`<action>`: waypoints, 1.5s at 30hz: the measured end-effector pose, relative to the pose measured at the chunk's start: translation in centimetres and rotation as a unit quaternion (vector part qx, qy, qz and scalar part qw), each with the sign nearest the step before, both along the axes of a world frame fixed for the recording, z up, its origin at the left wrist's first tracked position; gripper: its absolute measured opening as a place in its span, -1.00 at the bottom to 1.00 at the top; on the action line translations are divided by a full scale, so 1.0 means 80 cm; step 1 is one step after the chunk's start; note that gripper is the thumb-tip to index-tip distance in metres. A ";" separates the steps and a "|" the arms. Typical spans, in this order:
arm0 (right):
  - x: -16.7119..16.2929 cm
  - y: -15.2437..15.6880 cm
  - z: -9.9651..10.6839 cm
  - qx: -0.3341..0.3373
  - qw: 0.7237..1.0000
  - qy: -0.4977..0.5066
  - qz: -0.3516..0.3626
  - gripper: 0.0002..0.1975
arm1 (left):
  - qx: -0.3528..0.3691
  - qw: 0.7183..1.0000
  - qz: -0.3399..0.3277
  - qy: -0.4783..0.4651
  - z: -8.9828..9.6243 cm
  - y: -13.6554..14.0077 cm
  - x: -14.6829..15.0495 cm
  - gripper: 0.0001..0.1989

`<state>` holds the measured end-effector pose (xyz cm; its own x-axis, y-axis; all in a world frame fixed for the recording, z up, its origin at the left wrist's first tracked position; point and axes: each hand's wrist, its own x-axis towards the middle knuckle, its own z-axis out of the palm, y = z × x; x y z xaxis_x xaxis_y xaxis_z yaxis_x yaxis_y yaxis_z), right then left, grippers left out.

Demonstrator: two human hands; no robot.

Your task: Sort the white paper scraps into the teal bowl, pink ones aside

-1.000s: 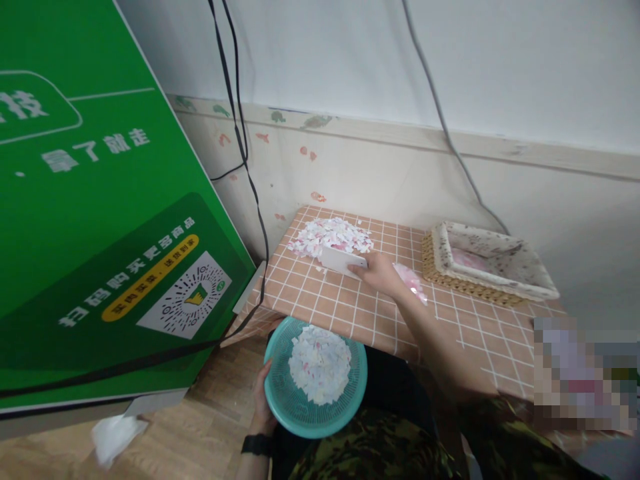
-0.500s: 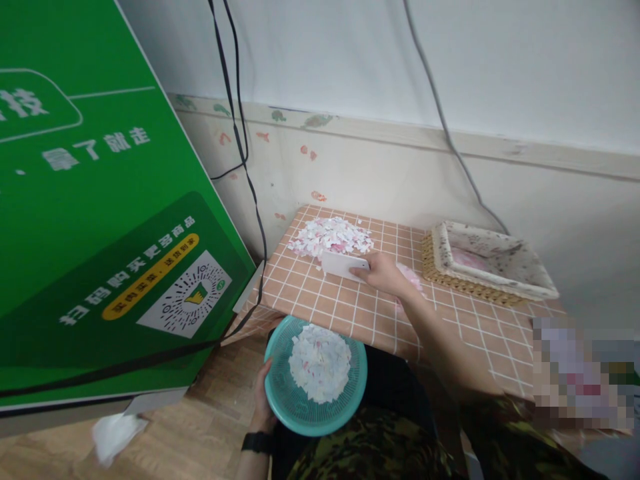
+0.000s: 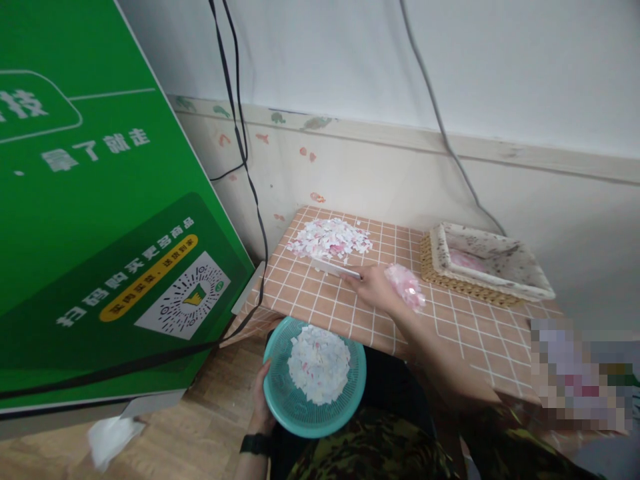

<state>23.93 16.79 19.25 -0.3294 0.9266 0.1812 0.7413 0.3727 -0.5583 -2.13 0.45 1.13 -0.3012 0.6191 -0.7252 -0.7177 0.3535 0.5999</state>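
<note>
My left hand [image 3: 263, 393] grips the left rim of a round teal plastic colander [image 3: 315, 425], held below the table's front edge. White paper scraps [image 3: 320, 365], with a few pink ones, are heaped inside it. Over the table, my right hand [image 3: 373, 287] is closed around one end of a flat white scraper [image 3: 327, 268], now seen nearly edge-on. Just beyond the scraper lies a loose pile of white and pink paper scraps [image 3: 331, 237]. Beside my right wrist rests a clear bag of pink and white bits [image 3: 406, 287].
A checked brown cloth covers the table [image 3: 305, 293]. A cloth-lined wicker basket [image 3: 450, 283] stands at the back right, near the wall. A green printed panel [image 3: 100, 220] and black cables [image 3: 255, 200] are on the left. A white bag [image 3: 113, 437] lies on the floor.
My right hand has moved slightly left and toward me, and the scraper has tilted from showing its face to nearly edge-on. More of the clear bag shows. The colander stays put.
</note>
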 end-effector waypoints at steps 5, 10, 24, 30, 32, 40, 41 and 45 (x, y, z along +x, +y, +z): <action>-0.025 -0.013 -0.019 0.017 0.999 -0.036 0.020 -0.68 | 0.036 0.998 -0.015 -0.057 -0.011 -0.002 -0.003 -0.72; -0.013 -0.011 -0.026 0.024 0.998 -0.055 0.005 -0.60 | 0.046 0.997 -0.008 -0.064 -0.018 -0.004 -0.006 -0.75; 0.042 -0.013 -0.031 0.079 0.983 -0.100 -0.132 -0.68 | 0.051 0.996 -0.016 -0.074 -0.003 -0.002 -0.001 -0.73; 0.026 -0.031 -0.029 0.068 0.996 -0.049 -0.043 -0.67 | 0.021 0.998 -0.016 -0.063 -0.007 0.000 -0.002 -0.72; 0.024 -0.030 -0.033 0.062 0.996 -0.053 -0.022 -0.65 | 0.029 0.998 -0.009 -0.058 -0.008 -0.001 -0.002 -0.74; 0.043 0.003 -0.029 0.089 0.977 -0.103 -0.162 -0.70 | 0.047 0.996 -0.019 -0.073 -0.006 -0.002 -0.001 -0.71; 0.042 0.003 -0.026 0.089 0.979 -0.089 -0.161 -0.70 | 0.048 0.996 -0.017 -0.070 -0.006 -0.002 -0.001 -0.70; 0.029 -0.004 -0.017 0.044 0.995 -0.003 -0.094 -0.69 | 0.050 0.996 -0.020 -0.076 -0.008 -0.002 -0.002 -0.71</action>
<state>26.28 16.44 17.85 -0.1533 0.9527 0.2623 0.8061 0.2741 -0.5245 -2.33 0.25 0.50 -0.1669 0.6996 -0.6948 -0.7891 0.3277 0.5195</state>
